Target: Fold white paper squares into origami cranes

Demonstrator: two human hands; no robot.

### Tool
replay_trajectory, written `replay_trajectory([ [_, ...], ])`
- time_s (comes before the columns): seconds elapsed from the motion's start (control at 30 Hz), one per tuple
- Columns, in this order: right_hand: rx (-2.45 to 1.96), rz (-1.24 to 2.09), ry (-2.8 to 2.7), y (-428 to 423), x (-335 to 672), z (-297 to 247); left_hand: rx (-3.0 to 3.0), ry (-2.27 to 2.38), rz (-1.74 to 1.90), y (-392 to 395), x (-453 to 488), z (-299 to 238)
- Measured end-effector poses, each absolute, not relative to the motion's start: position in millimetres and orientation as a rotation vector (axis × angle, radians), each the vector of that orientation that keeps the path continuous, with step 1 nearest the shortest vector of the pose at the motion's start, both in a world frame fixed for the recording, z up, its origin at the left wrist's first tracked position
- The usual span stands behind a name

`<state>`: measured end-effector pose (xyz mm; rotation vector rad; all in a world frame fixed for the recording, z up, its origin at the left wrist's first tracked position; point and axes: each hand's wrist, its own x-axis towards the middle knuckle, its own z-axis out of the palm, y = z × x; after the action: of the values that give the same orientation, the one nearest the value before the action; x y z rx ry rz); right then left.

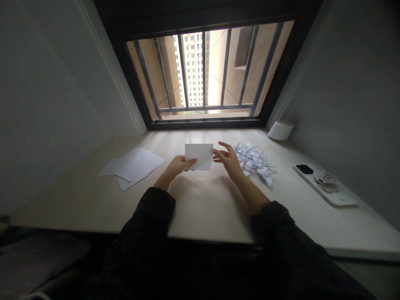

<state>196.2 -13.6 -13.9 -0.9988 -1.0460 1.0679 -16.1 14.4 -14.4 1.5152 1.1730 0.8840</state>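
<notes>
Left grip (178,166) clenched on a small rectangular sheet of white paper (199,157) — my thumb lies across its face near the lower left corner, with the fingers behind it. I hold the sheet up off the surface, slightly tilted, around the middle of the frame. My right grip (229,161) is released: its fingers (225,146) are spread and curved, the tips right at the sheet's right edge, though I can't tell whether they touch it.

Just past that hand, right of centre, lies a loose heap of thin, spiky folded white paper strips (253,162). To the left of my hands, a few flat, overlapping white paper sheets (133,168) rest on the cream-coloured surface (206,208). Farther right, a white smartphone (325,189) lies face down, with a black camera bump and a round printed sticker on its back. In the upper right corner of the surface, a short white cylinder (280,130) lies against the wall — and dark knit sleeves (150,204) end partway along my forearms. Beyond it all, a window with dark metal bars (206,71) shows a tall apartment building.
</notes>
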Motion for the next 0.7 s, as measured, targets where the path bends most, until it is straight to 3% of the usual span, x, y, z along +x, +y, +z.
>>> replay_trajectory([
  [0.47, -0.923, 1.234, -1.409, -23, 207, -3, 1.362, 1.175, 0.732, 7, -23, 8],
  [0.7, -1.099, 0.924, -1.354, -19, 204, -13, 1.333, 1.048, 0.811, 4, -20, 8],
])
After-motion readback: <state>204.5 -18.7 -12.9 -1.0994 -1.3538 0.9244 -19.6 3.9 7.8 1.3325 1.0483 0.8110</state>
